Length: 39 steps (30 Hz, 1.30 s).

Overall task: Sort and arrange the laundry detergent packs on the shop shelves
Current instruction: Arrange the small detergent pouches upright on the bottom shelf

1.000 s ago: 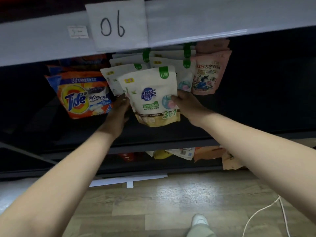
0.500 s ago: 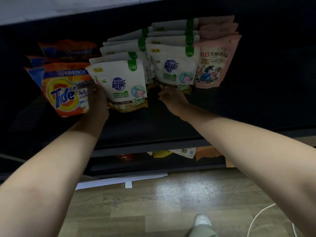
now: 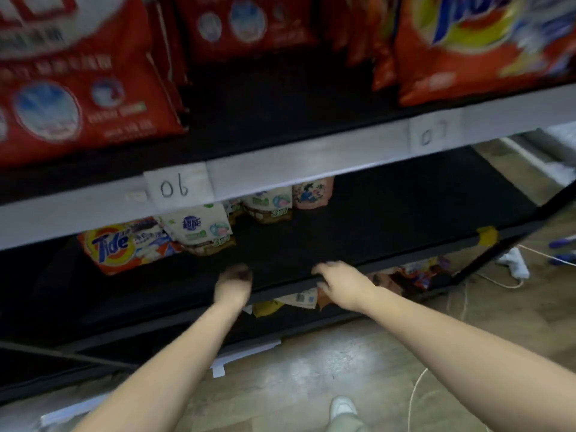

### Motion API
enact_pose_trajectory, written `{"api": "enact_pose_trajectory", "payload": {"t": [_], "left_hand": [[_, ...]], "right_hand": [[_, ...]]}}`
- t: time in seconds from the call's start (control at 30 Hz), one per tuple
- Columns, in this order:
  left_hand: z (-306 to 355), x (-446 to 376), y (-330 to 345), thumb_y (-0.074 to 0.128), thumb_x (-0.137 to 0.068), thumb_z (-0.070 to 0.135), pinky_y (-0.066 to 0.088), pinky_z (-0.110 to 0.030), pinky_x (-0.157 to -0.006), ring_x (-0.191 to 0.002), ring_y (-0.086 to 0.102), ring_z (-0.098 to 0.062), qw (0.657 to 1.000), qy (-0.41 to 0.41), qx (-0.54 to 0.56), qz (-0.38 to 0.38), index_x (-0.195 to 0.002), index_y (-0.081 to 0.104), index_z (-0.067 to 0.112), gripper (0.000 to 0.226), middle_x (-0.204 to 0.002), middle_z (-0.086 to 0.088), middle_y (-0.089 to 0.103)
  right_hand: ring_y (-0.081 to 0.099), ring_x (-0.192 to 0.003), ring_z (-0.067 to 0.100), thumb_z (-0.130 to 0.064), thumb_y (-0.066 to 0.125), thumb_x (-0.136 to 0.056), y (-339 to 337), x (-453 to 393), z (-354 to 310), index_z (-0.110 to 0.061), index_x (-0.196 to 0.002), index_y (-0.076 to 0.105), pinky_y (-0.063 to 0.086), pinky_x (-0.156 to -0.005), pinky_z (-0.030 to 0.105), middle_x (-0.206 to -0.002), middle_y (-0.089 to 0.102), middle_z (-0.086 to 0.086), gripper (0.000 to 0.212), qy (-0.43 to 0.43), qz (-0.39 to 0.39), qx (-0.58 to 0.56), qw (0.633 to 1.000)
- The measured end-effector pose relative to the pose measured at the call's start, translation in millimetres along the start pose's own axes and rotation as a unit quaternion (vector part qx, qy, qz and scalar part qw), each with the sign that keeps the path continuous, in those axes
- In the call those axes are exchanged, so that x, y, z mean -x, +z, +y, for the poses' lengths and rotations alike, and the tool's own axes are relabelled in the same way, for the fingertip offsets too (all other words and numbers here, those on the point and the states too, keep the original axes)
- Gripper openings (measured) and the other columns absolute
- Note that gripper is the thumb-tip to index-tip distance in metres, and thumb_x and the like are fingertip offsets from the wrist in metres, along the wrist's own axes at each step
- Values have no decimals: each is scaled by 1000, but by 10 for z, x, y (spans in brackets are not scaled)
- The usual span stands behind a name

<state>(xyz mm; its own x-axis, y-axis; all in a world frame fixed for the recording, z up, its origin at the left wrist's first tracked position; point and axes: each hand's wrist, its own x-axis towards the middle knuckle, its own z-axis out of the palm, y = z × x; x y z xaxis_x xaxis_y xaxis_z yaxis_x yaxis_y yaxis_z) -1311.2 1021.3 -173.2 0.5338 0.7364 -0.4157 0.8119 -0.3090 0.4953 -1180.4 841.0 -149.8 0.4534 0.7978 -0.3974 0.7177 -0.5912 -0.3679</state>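
Note:
On the dark middle shelf (image 3: 389, 219) stand two rows of white pouches, the front one (image 3: 199, 229) beside an orange Tide pack (image 3: 124, 247) and another white one (image 3: 268, 204) further back. A pink pouch (image 3: 311, 193) stands to their right. My left hand (image 3: 233, 285) hovers in front of the shelf with loosely curled fingers and holds nothing. My right hand (image 3: 343, 285) lies over the shelf's front edge, also holding no pack. Both hands are blurred and apart from the pouches.
The shelf above carries big red bags (image 3: 78, 98) and orange Tide bags (image 3: 483, 42); its grey front rail has labels 06 (image 3: 174, 188) and 07 (image 3: 433, 135). More packs (image 3: 296, 299) lie on the bottom shelf. A power strip (image 3: 514, 260) and cable lie on the wooden floor.
Both hands let go of the white pouches and drew back to the shelf's front edge. The view rose, bringing the upper shelf into sight.

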Motion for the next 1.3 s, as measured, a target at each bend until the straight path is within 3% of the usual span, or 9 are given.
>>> {"api": "enact_pose_trajectory", "payload": {"t": [0.13,0.33,0.5,0.67,0.83,1.0,1.1,1.2,1.3], "left_hand": [[714,869,-30,43,-99,25,43,-31,-96,-115,52,-23,965,197,-164,-48,-124,57,14,31,-125,-8,57],[2123,2090,-563,42,-98,29,46,-40,-88,-113,50,-29,839,430,-332,-44,-118,58,12,31,-119,-10,57],[3257,3097,-1435,44,-98,36,53,-39,-79,-102,58,-27,746,556,-365,30,-115,61,13,34,-110,-8,63],[4160,3812,-2420,43,-96,40,52,-37,-77,-97,60,-30,694,639,-296,151,-108,64,14,35,-105,-8,65],[4880,3709,-3213,40,-97,40,46,-32,-76,-96,58,-30,722,606,-237,236,-104,64,14,36,-106,-8,67],[5406,2875,-3766,32,-98,49,48,-33,-84,-99,55,-32,796,410,-329,300,-97,61,8,50,-109,-12,65],[5564,2444,-3923,25,-96,59,43,-33,-93,-112,54,-31,844,276,-371,272,-114,62,9,65,-123,-12,60],[5720,2141,-3991,23,-92,68,44,-30,-83,-105,61,-31,907,178,-340,175,-123,58,5,78,-119,-14,63],[5851,1906,-4037,40,-80,77,43,-28,-73,-99,62,-29,944,143,-271,122,-118,55,7,81,-108,-12,63]], "right_hand": [[47,-122,26,-23,44,-98,-554,902,118,-13,-134,46,39,-98,32,-133,52,9,37,31,2,31,999],[52,-119,18,-27,48,-97,-1757,2271,175,-16,-128,53,41,-97,28,-130,57,3,33,59,39,58,996],[55,-112,12,-33,47,-97,-3051,3355,16,-23,-124,56,43,-96,27,-125,59,-6,30,90,103,125,983],[57,-100,8,-33,52,-95,-4347,4164,-195,-22,-113,64,40,-88,21,-110,63,-10,24,110,272,126,948],[63,-96,12,-29,50,-96,-5223,4286,-130,-15,-106,65,50,-90,31,-100,68,-4,23,96,402,12,911],[63,-98,22,-34,49,-96,-6026,3670,331,-5,-107,65,51,-87,35,-105,69,7,35,132,427,8,894],[58,-84,26,-50,47,-92,-6506,3099,621,0,-100,65,46,-75,32,-100,66,13,54,178,391,32,902],[55,-80,27,-57,45,-91,-6938,2523,836,-4,-90,55,46,-73,31,-99,59,15,54,207,344,4,916],[58,-105,32,-59,50,-88,-7222,2059,948,-7,-131,41,46,-98,36,-126,54,18,68,228,279,-76,930]]}}
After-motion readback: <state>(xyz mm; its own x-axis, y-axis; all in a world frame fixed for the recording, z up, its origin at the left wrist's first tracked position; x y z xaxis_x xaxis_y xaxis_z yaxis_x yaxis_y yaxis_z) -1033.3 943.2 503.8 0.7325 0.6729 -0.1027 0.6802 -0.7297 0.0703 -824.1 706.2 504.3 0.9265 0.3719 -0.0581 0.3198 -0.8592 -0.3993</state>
